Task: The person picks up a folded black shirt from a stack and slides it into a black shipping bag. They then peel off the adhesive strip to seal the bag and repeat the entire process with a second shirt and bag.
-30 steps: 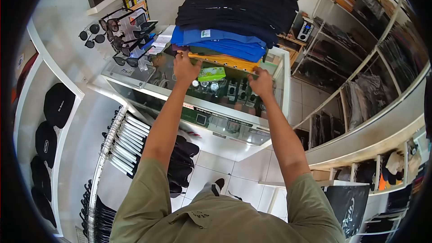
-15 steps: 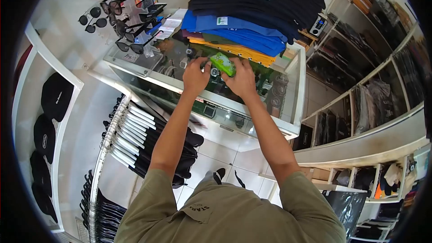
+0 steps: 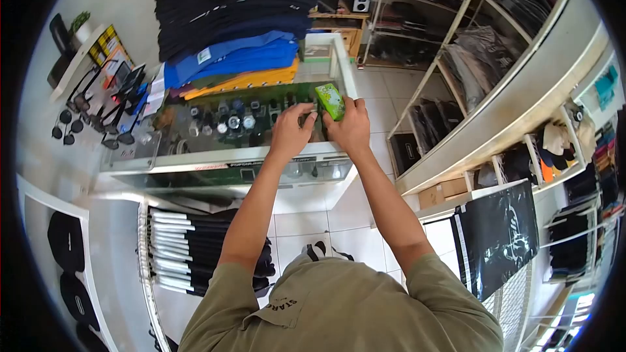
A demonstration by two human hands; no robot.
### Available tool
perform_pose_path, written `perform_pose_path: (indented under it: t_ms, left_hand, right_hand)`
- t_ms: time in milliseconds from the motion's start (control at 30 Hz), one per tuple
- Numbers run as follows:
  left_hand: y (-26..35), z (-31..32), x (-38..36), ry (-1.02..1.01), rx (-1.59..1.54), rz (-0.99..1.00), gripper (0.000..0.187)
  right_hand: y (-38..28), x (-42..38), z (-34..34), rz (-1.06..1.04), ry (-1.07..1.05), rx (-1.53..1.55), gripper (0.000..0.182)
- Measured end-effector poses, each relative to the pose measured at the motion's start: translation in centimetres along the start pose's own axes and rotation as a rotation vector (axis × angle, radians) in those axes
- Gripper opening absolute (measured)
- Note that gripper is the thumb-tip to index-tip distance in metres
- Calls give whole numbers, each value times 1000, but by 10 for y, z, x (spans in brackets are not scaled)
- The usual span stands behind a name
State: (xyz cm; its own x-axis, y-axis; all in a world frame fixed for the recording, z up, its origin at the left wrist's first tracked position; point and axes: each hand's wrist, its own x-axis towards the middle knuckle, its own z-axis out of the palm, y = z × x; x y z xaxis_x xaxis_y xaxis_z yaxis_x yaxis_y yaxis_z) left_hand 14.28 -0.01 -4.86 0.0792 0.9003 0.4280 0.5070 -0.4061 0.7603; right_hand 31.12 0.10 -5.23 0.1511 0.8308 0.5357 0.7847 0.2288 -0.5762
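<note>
My right hand (image 3: pixel 349 126) grips a small green packet (image 3: pixel 330 100) with a pale pattern, which looks like a tissue pack. The packet is tilted above the right end of a glass display counter (image 3: pixel 300 161). To its left, my left hand (image 3: pixel 293 129) hovers over the glass with its fingers curved and apart, close to the packet but seemingly not touching it. Several wristwatches (image 3: pixel 235 122) show through the glass left of my hands.
Folded black shirts (image 3: pixel 235 13) are piled above blue shirts (image 3: pixel 241 58) at the back of the counter. Sunglasses on a stand (image 3: pixel 98 111) are at the left end. Below it hangs a clothes rack (image 3: pixel 173 248). Shelves of packed clothes (image 3: pixel 482 58) line the right.
My view has turned to the right. The packet was between both hands; now it is in my right hand, nearer the counter's right end, and my left hand is apart from it.
</note>
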Motion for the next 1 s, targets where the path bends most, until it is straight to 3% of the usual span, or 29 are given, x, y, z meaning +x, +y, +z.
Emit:
perform_pose_path:
  t_ms: [100,200,267,433,500,567,633,700,733,833,900,967,1000]
  left_hand:
    - [-6,15,14,-32,88,38,28]
    - [-11,20,21,18,139,43,28]
    - [-11,15,22,-17,-26,-51,27]
    - [-24,-24,16,33,-66,-106,30]
    - [-41,-52,14,119,26,-130,32]
    - [-79,-78,15,259,47,-141,34]
    - [-99,-112,19,388,104,-304,52]
    - [-114,-139,25,497,258,-363,63]
    - [-123,-151,27,576,398,-416,75]
    - [-154,-182,44,654,390,-495,91]
    - [-164,-199,58,643,444,-567,92]
    - [-163,-213,69,457,449,-694,85]
    - [-166,-214,73,461,445,-690,85]
  right_hand:
    - [21,31,16,-3,79,-99,65]
    - [29,62,34,33,10,-158,69]
    - [26,83,45,80,-59,-196,70]
    - [26,110,67,58,-80,-263,71]
    - [12,106,61,-2,38,-438,72]
    - [-8,96,62,-62,83,-257,73]
    - [-28,86,77,-116,128,-61,75]
    - [-47,80,101,110,-141,205,75]
    - [-53,80,116,183,-162,227,76]
    - [-55,88,141,80,-70,307,79]
    - [-48,95,153,60,-42,284,79]
    - [-41,103,163,29,-48,287,76]
    - [-44,105,161,44,-74,327,77]
